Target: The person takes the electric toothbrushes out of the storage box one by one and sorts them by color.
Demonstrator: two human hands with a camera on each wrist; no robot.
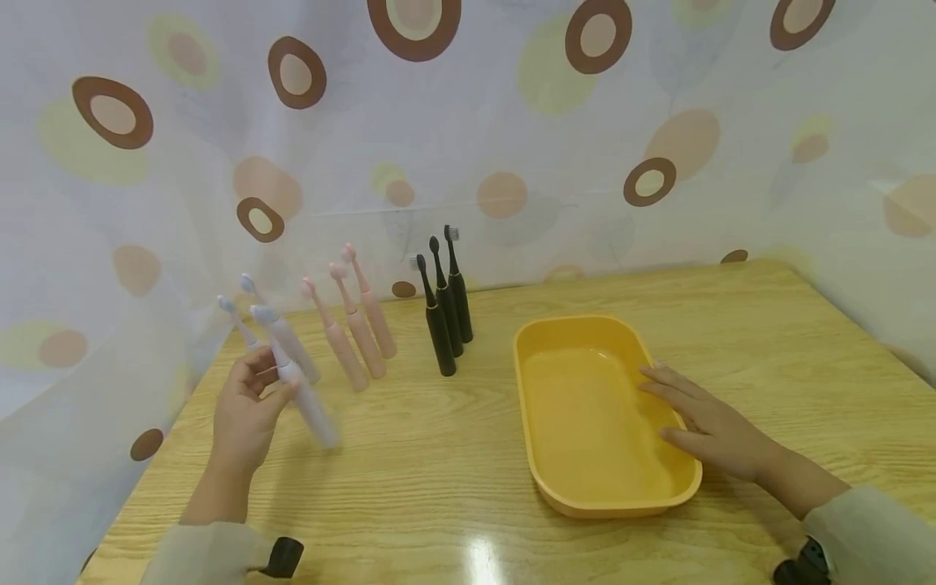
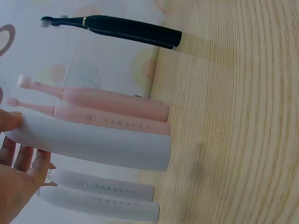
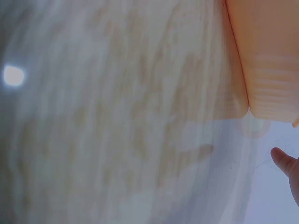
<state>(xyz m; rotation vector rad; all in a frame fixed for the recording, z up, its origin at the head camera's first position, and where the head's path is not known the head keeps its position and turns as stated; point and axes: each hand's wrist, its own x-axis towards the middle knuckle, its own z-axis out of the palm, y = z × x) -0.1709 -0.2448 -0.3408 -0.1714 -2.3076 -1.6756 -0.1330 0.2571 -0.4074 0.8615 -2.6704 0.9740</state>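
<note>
My left hand (image 1: 244,410) pinches a white electric toothbrush (image 1: 310,410) between thumb and fingers, just below its neck. The brush tilts, head up and to the left; in the left wrist view its base stands out from the table with a shadow apart from it. Two more white toothbrushes (image 1: 298,351) stand right behind this hand, one partly hidden by it. My right hand (image 1: 712,426) has its fingers spread out over the right rim of a yellow tray (image 1: 588,414). Nothing lies in the tray. The right wrist view catches only a fingertip (image 3: 282,161) and the tray's outer wall.
Three pink toothbrushes (image 1: 358,337) stand in a row beside the white ones. Further right, three black toothbrushes (image 1: 440,337) stand upright, close together. All are on a wooden table (image 1: 409,487), with a patterned cloth (image 1: 468,122) hanging along its back and sides.
</note>
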